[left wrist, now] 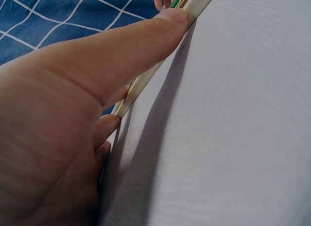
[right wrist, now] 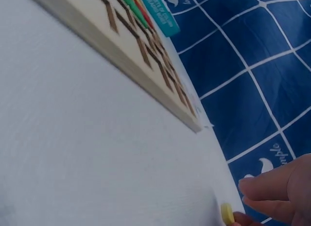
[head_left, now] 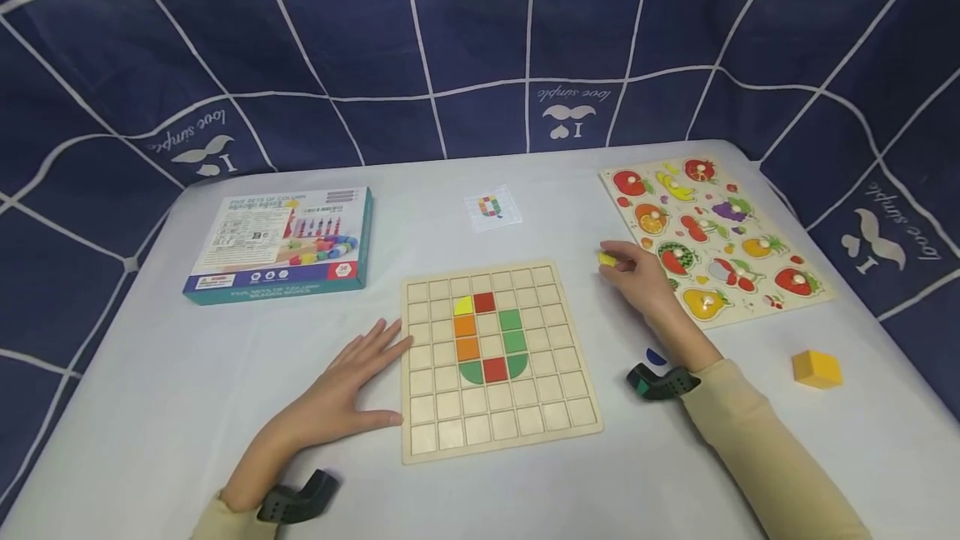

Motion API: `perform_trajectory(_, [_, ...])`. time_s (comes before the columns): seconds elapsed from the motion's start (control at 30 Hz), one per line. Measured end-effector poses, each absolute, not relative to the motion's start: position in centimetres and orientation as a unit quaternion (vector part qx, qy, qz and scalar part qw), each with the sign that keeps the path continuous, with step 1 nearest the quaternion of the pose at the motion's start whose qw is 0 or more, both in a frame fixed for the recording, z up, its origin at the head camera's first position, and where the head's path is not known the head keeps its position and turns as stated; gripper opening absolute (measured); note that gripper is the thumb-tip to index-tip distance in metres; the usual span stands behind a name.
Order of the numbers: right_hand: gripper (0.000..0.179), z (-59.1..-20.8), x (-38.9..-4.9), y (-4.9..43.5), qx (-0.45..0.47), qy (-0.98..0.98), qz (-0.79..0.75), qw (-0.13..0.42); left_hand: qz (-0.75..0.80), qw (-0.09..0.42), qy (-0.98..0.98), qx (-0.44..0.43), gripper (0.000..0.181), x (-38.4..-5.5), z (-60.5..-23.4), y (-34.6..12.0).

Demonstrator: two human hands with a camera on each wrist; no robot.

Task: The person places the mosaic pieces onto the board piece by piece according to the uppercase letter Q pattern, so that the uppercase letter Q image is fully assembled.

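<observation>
A square wooden grid board [head_left: 442, 432] lies on the table. Set in its cells is a ring of coloured tiles: a yellow rounded tile [head_left: 463, 305], two red squares, two orange squares, two green squares and two green rounded tiles [head_left: 517, 366]. My left hand [head_left: 341, 394] has its fingers spread, with thumb and fingertips against the board's left edge; the left wrist view shows the thumb [left wrist: 167, 22] along that edge. Off the board's right side, my right hand [head_left: 641, 277] pinches a small yellow tile [head_left: 607, 259], also visible low in the right wrist view.
A small card with a coloured pattern [head_left: 492, 207] lies behind the board. At the back left is a bead-set box [head_left: 277, 244]. A fruit puzzle board [head_left: 750, 290] lies to the right, with a yellow block [head_left: 817, 369] and a dark blue piece [head_left: 656, 357] nearer.
</observation>
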State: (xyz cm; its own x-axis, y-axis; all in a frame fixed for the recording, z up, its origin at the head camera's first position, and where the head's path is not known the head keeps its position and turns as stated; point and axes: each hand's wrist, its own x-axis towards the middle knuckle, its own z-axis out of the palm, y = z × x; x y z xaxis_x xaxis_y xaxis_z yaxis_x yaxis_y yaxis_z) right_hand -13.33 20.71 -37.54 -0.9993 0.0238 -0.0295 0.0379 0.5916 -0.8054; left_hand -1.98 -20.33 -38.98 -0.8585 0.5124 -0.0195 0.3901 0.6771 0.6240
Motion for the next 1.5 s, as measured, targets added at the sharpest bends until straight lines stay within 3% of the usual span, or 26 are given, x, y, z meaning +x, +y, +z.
perform_trajectory(0.47, [0.024, -38.6, -13.1, 19.8, -0.025, 0.927, -0.363, -0.088, 0.316, 0.092, 0.912, 0.244, 0.094, -2.1, -38.7, -20.4])
perform_trajectory(1.07, [0.02, -38.8, -12.8, 19.7, -0.054, 0.934, -0.336, -0.112, 0.323, 0.094, 0.911, 0.237, 0.094, -1.7, -38.9, -20.3])
perform_trajectory(1.5, [0.009, -38.5, -12.5, 19.8, -0.083, 0.935, -0.305, -0.159, 0.319, 0.09, 0.911, 0.244, 0.093, -1.7, -39.1, -20.2])
